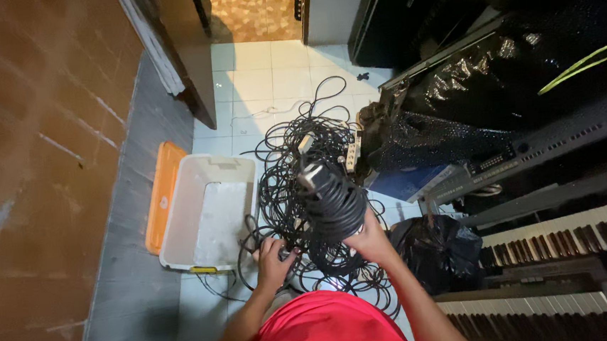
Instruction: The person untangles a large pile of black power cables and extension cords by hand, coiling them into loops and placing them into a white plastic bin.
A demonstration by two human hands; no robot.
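Observation:
A big tangle of black cables (302,156) lies on the white tiled floor in front of me. My right hand (370,242) grips a thick coiled bundle of black cable (332,200) and holds it upright above the tangle; a grey plug end shows at its top. My left hand (272,254) is down at the near left edge of the tangle, fingers curled around a loose cable. My red shirt fills the bottom of the view.
A white plastic box (179,222) stands left of the cables, its orange lid (163,194) against the wall. Keyboards (564,227) on stands and black-wrapped gear (469,102) crowd the right. A black bag (434,250) sits by my right arm. A doorway opens ahead.

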